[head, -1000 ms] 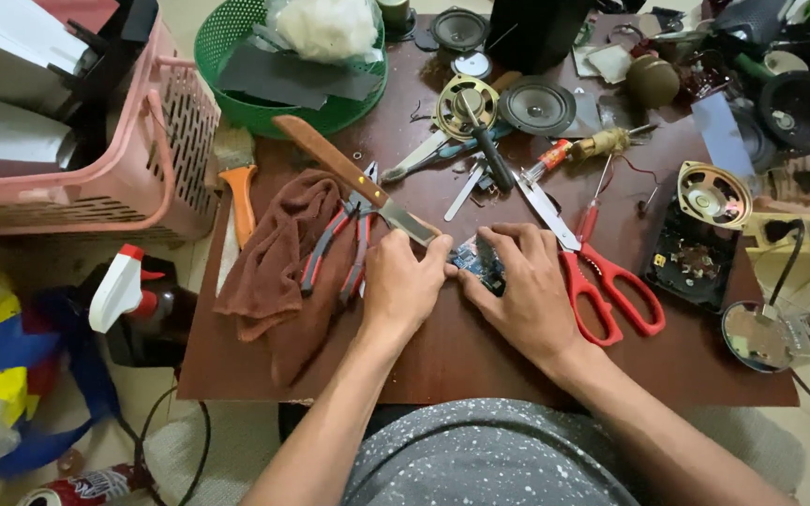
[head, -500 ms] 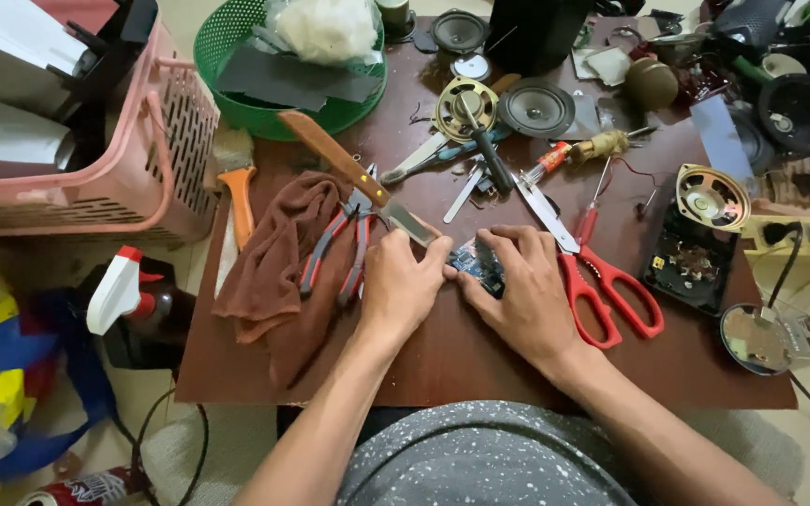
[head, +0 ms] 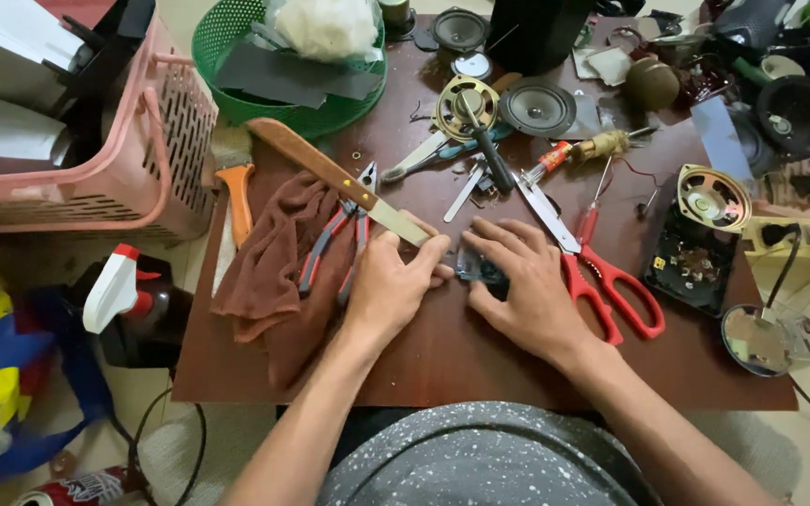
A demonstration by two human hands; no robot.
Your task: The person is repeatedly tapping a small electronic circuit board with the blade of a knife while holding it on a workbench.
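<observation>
My left hand (head: 392,284) and my right hand (head: 521,286) meet over a small blue-green part (head: 477,270) on the dark wooden table (head: 442,347). Fingers of both hands press on it, and most of it is hidden under them. A knife with a wooden handle (head: 330,173) lies diagonally, its blade tip under my left fingers. Red-handled pliers (head: 335,239) rest on a brown cloth (head: 274,267) just left of my left hand. Red scissors (head: 602,276) lie right beside my right hand.
A pink basket (head: 86,169) and a green basket (head: 283,66) stand at the back left. Speaker parts (head: 536,105), a screwdriver (head: 578,152), a circuit board (head: 691,267), a round mirror (head: 757,339) and a paintbrush (head: 234,183) crowd the table. A spray bottle (head: 128,305) stands on the floor.
Both hands have stayed on the small part, with only slight shifts of the fingers. Nothing else has moved.
</observation>
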